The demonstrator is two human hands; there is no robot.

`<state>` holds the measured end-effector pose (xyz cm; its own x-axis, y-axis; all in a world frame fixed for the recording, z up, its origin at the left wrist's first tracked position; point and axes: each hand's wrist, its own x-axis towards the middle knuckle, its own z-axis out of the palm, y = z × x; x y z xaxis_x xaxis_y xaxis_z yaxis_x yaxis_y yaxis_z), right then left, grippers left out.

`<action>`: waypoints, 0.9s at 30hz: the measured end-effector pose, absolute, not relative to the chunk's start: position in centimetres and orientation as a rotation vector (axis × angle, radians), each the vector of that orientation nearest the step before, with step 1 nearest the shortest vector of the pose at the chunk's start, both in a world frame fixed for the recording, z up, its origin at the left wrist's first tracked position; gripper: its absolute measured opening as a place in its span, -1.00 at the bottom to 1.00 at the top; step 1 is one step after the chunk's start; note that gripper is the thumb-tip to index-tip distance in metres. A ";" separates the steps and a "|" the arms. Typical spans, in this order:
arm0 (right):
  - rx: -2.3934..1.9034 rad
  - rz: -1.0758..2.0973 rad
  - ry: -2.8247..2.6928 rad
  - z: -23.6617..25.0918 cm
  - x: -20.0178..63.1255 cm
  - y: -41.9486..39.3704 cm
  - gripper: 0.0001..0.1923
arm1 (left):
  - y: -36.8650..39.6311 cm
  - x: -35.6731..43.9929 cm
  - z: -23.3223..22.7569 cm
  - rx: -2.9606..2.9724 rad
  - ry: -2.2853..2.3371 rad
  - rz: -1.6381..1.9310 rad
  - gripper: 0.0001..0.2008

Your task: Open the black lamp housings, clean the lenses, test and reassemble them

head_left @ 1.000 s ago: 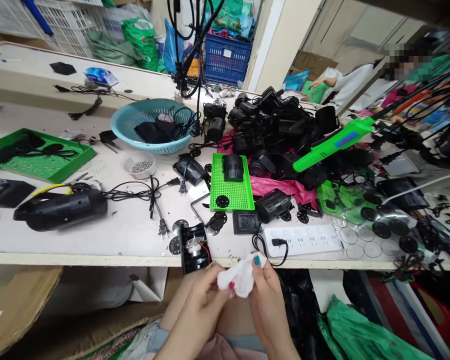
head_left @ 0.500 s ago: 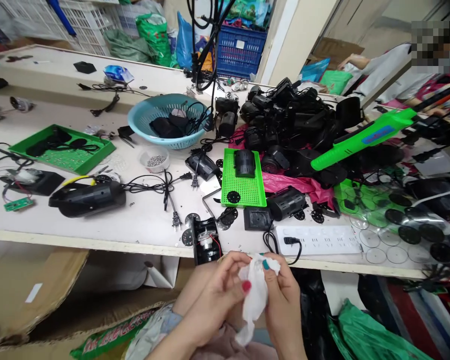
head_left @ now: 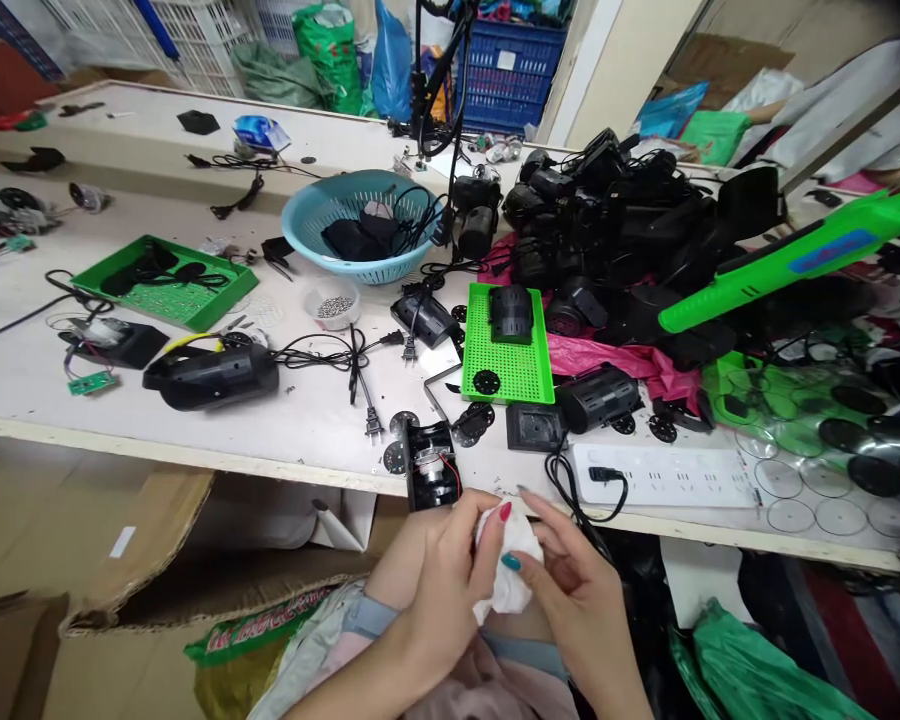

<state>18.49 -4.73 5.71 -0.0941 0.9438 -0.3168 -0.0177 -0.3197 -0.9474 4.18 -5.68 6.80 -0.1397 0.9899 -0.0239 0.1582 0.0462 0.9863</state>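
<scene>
A crumpled white tissue (head_left: 511, 590) is bunched between my two hands, over my lap in front of the table edge. My left hand (head_left: 450, 560) pinches it from the left, with the thumb and fingers closed. From the other side my right hand (head_left: 577, 580) grips it with the thumb pressed on its front. Whether anything is wrapped inside the tissue is hidden. Just beyond my left hand, an open black housing (head_left: 431, 465) with a white part and a red wire sits at the table edge. A white power strip (head_left: 664, 478) lies beyond my right hand.
A blue colander (head_left: 360, 225) stands at mid-table. A green perforated tray (head_left: 506, 370) holds a black housing. Black housings (head_left: 615, 210) are heaped at the right, under a bright green stick-like tool (head_left: 795, 260). An open cardboard box (head_left: 142, 560) stands below the table at left.
The tissue hung long and loose before; now it is gathered into a compact wad between my hands. My view has shifted slightly, so the table appears farther right.
</scene>
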 end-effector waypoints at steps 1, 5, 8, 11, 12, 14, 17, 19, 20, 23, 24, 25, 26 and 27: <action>-1.400 1.502 -1.091 5.7 18.3 -4.7 -0.59 | -5.9 4.3 7.0 1.262 1.441 1.192 -0.82; -1.500 1.274 -1.075 5.8 17.6 -4.5 -0.67 | -6.6 5.1 6.9 1.345 1.338 1.162 -0.85; -1.492 1.234 -1.046 5.8 17.2 -4.0 -0.58 | -6.6 5.5 6.5 1.366 1.334 1.183 -0.83; -1.383 1.507 -1.065 5.9 17.0 -3.5 -0.61 | -6.2 5.3 5.9 1.329 1.433 1.233 -0.81; -1.336 1.596 -1.078 6.0 17.0 -3.4 -0.63 | -6.1 5.1 5.7 1.310 1.466 1.239 -0.80; -1.275 1.681 -1.116 6.1 17.0 -3.3 -0.66 | -6.1 4.9 5.3 1.279 1.493 1.253 -0.76; -1.291 1.656 -1.156 6.3 17.1 -3.3 -0.65 | -6.4 4.8 4.9 1.334 1.454 1.288 -0.73; -1.355 1.584 -1.149 6.1 17.0 -3.4 -0.56 | -6.7 4.9 4.8 1.400 1.421 1.274 -0.77; -1.391 1.530 -1.141 6.0 16.9 -3.5 -0.53 | -6.9 4.9 4.9 1.417 1.409 1.247 -0.79; -1.467 1.358 -1.108 5.5 16.7 -4.0 -0.50 | -6.9 4.9 5.0 1.401 1.384 1.127 -0.84; -1.470 1.337 -1.100 5.3 16.7 -4.1 -0.52 | -6.9 4.9 5.1 1.395 1.390 1.096 -0.86; -1.464 1.350 -1.095 5.2 16.6 -4.3 -0.55 | -6.8 4.8 5.2 1.396 1.404 1.083 -0.86; -1.448 1.399 -1.090 5.2 16.6 -4.4 -0.61 | -6.6 4.7 5.2 1.396 1.428 1.088 -0.84; -1.413 1.480 -1.079 5.2 16.7 -4.5 -0.66 | -6.5 4.6 5.3 1.387 1.468 1.106 -0.83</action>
<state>16.66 -4.51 5.18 -0.0509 0.9488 -0.3118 0.0064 -0.3119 -0.9501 4.58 -6.48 5.30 -0.0629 0.9980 0.0084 0.2833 0.0098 0.9590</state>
